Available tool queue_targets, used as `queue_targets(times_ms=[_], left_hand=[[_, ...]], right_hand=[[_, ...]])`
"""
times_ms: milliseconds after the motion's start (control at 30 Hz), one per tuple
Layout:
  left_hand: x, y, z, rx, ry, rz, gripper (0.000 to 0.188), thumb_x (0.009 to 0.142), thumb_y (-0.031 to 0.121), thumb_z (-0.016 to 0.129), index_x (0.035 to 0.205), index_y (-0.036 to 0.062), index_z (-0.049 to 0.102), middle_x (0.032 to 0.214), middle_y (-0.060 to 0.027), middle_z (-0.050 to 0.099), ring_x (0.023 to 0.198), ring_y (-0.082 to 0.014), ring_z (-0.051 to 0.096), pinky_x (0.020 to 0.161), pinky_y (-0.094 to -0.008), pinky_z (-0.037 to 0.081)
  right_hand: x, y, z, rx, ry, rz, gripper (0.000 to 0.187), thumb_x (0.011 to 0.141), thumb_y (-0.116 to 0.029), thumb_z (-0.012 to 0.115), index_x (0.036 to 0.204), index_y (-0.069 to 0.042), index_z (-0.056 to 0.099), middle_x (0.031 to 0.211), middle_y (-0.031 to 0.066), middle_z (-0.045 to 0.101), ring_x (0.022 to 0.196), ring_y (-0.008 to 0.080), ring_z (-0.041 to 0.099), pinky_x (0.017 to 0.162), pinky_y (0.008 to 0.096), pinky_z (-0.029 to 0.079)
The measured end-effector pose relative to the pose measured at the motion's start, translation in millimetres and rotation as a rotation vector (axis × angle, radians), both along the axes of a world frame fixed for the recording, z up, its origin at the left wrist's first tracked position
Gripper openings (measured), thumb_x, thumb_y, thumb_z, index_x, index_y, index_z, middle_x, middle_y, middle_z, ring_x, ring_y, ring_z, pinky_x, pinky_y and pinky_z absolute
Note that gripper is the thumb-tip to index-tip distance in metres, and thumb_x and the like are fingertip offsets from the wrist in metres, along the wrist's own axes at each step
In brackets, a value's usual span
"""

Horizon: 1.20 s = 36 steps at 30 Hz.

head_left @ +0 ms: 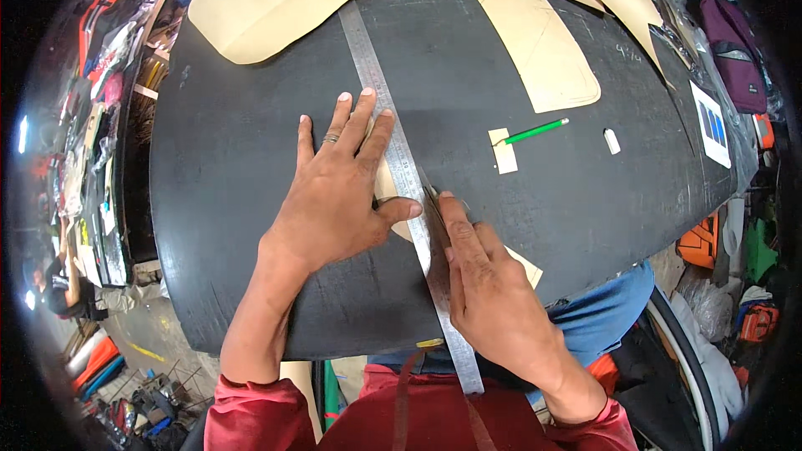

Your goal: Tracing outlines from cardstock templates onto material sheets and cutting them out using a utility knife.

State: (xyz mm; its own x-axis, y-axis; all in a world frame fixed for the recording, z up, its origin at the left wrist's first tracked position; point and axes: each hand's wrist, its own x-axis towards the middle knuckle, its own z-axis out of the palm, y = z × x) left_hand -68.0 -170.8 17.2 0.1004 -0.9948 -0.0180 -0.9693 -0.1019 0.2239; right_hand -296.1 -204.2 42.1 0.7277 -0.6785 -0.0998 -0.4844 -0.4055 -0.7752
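A long steel ruler lies slanted across the black tabletop, its near end reaching past the front edge. My left hand is spread flat beside it, with the thumb and index finger on the ruler. Under that hand and the ruler is a piece of tan card, mostly covered; a pale corner shows beyond my right hand. Closed around a slim cutter knife, my right hand is at the ruler's right edge. Its fingers hide most of the knife's handle.
Large tan card patterns lie along the far side. To the right are a green pencil on a small card scrap, a white eraser and a printed sheet. A small yellow object sits at the front edge.
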Motion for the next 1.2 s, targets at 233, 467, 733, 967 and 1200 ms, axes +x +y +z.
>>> queue_targets(times_ms=[233, 467, 733, 967, 1200], left_hand=[[-4, -3, 1, 0.036, -0.003, 0.024, 0.105, 0.087, 0.058, 0.083, 0.166, 0.0029, 0.042, 0.178, -0.0196, 0.027, 0.166, -0.0401, 0.022, 0.131, -0.0688, 0.016], [-3, -3, -2, -0.002, -0.009, 0.011, 0.1, 0.088, 0.054, 0.084, 0.164, 0.0002, 0.045, 0.176, -0.0221, 0.03, 0.165, -0.0414, 0.025, 0.131, -0.0699, 0.017], [-3, -1, -1, -0.002, 0.001, 0.016, 0.1, 0.088, 0.055, 0.083, 0.163, -0.0001, 0.046, 0.177, -0.0217, 0.03, 0.165, -0.0412, 0.025, 0.131, -0.0695, 0.017], [-3, -3, 0, 0.013, 0.022, 0.024, 0.102, 0.087, 0.054, 0.085, 0.164, -0.0002, 0.045, 0.177, -0.0214, 0.029, 0.167, -0.0395, 0.021, 0.132, -0.0678, 0.015], [5, 1, 4, 0.013, 0.13, 0.04, 0.101, 0.087, 0.047, 0.087, 0.165, 0.0003, 0.043, 0.179, -0.0197, 0.026, 0.168, -0.037, 0.018, 0.137, -0.0555, 0.013]], right_hand=[[-6, 1, 0, -0.007, 0.007, -0.008, 0.058, 0.106, 0.002, 0.055, 0.162, 0.003, 0.042, 0.109, 0.0269, 0.061, 0.083, 0.0455, 0.068, 0.073, 0.0482, 0.056], [-9, -9, 6, -0.008, 0.032, 0.026, 0.057, 0.105, 0.002, 0.055, 0.162, 0.002, 0.044, 0.108, 0.028, 0.064, 0.088, 0.048, 0.067, 0.078, 0.0518, 0.056], [-11, 1, 7, 0.02, 0.03, 0.007, 0.057, 0.106, 0.0, 0.055, 0.162, 0.002, 0.043, 0.11, 0.0292, 0.063, 0.091, 0.0487, 0.068, 0.079, 0.0525, 0.056], [-19, -10, 5, 0.085, 0.061, 0.026, 0.055, 0.107, -0.002, 0.055, 0.161, 0.002, 0.045, 0.124, 0.0312, 0.065, 0.106, 0.0505, 0.068, 0.091, 0.0528, 0.056], [-68, -38, -9, -0.269, -0.014, -0.238, 0.054, 0.11, -0.007, 0.057, 0.164, -0.01, 0.049, 0.127, 0.019, 0.063, 0.117, 0.0338, 0.065, 0.106, 0.0417, 0.05]])
